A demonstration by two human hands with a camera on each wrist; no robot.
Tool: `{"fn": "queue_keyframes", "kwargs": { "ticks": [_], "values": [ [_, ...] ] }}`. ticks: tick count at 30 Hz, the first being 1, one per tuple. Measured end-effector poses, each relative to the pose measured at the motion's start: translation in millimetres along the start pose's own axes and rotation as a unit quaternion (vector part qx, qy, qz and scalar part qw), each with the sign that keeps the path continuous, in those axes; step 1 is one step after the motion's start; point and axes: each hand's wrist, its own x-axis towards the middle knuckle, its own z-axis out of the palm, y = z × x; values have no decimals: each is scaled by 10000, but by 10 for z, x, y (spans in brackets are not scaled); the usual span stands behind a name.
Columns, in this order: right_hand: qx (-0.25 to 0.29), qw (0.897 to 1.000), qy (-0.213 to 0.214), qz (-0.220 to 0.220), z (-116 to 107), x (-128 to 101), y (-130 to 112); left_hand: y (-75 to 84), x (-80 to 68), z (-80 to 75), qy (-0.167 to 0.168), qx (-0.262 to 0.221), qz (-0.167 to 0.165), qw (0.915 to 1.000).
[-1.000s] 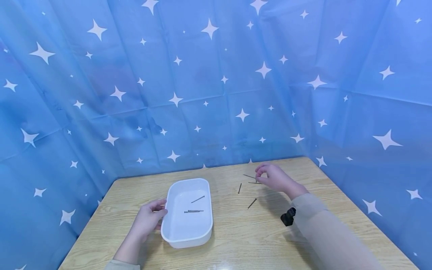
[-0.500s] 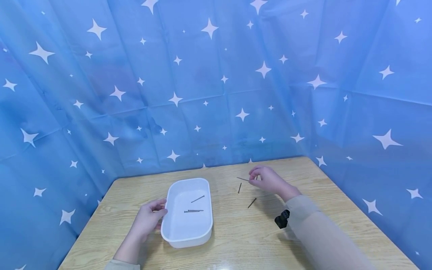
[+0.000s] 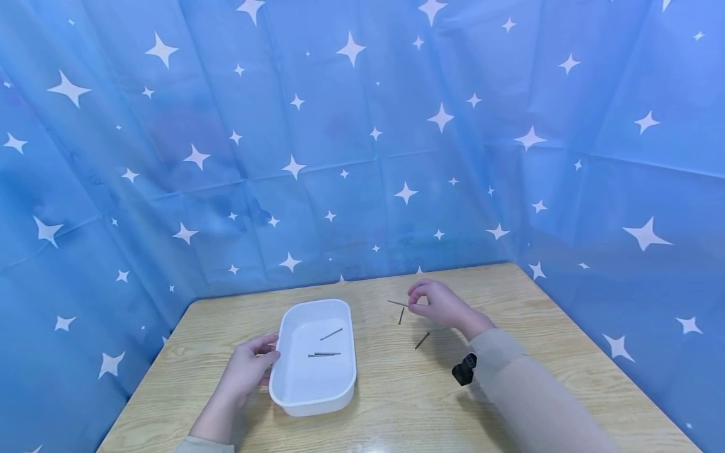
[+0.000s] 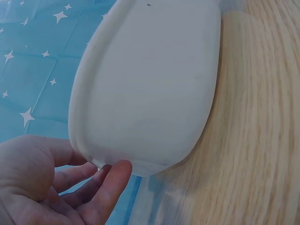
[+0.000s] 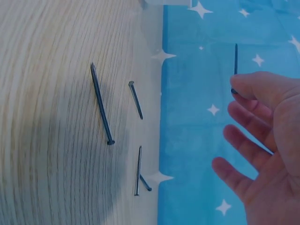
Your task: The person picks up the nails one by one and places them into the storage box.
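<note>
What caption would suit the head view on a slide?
Right hand pinches a nail above the wooden table while the left hand steadies a white tray holding three nails.

You wear long beige sleeves on both arms; your left hand (image 3: 246,371) and right hand (image 3: 440,305) are bare. A small black camera unit (image 3: 463,369) is strapped under your right wrist.

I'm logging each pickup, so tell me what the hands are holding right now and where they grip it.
The right hand pinches a nail by one end, the rest sticking out. The left hand holds nothing; its fingers touch the white tray's side.
</note>
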Motion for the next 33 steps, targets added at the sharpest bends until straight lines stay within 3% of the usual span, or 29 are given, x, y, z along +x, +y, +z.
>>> {"fn": "queue_keyframes", "kwargs": {
  "ticks": [12, 27, 33],
  "values": [
    [25, 9996, -1, -280, 71, 63, -87, -14, 9, 0, -15, 9, 24, 10000],
    [60, 9995, -164, -268, 215, 148, -275, 15, 4, -2, -46, -24, 19, 10000],
    [-53, 9982, -113, -585, 284, 169, -358, 0, 1, -4, -30, 1, -20, 10000]
  ]
}}
